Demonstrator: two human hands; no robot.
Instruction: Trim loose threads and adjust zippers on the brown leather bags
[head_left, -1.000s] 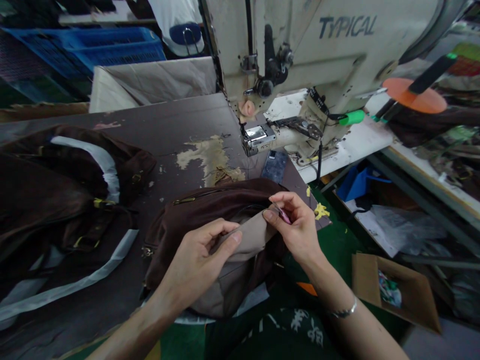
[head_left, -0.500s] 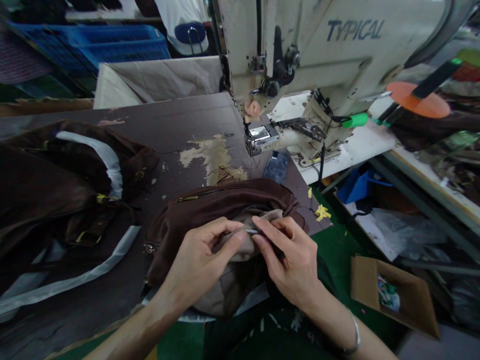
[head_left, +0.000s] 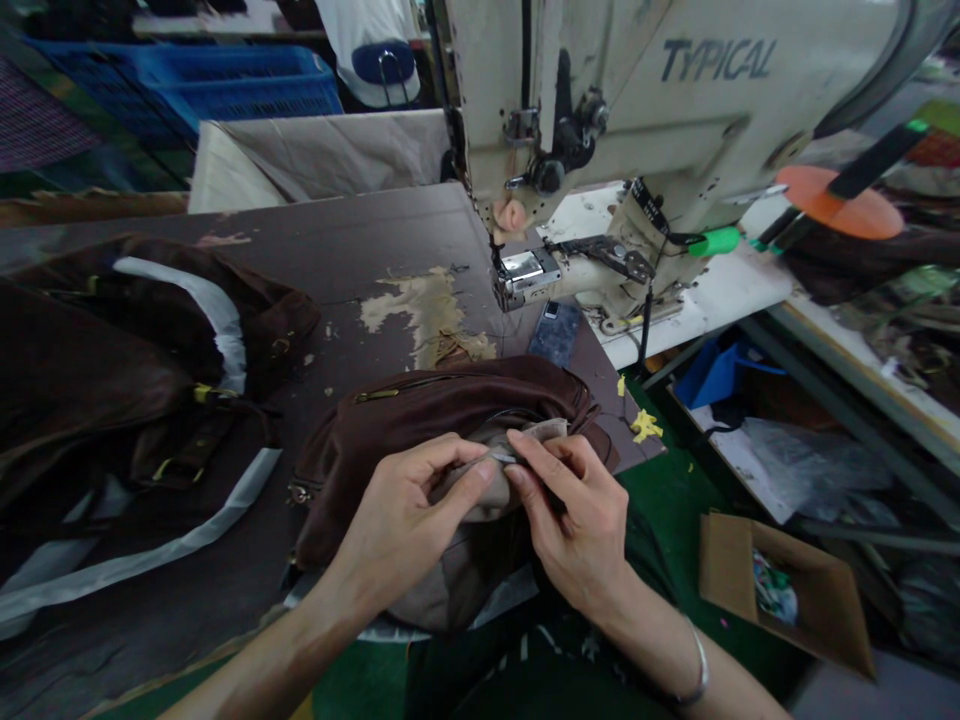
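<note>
A dark brown leather bag (head_left: pixel 420 400) with a zipper lies at the table's front edge. Its grey-brown lining (head_left: pixel 442 580) is pulled out toward me. My left hand (head_left: pixel 420 510) pinches a fold of that lining between thumb and fingers. Close by on the right, my right hand (head_left: pixel 574 510) is closed on the same fabric, thumb against forefinger. A thin pale strip shows between the two sets of fingertips; what it is I cannot make out. The palms hide part of the lining.
Behind the bag stands a sewing machine (head_left: pixel 637 110) with a phone (head_left: pixel 553 335) near its arm. More brown leather bags (head_left: pixel 90 350) with white-wrapped handles lie on the left. A cardboard box (head_left: pixel 817 590) sits at lower right, a blue crate (head_left: pixel 240 85) at the back.
Both hands stay at the same spot on the lining. The right hand and wrist have shifted slightly left; the pale strip shows at a slightly different angle.
</note>
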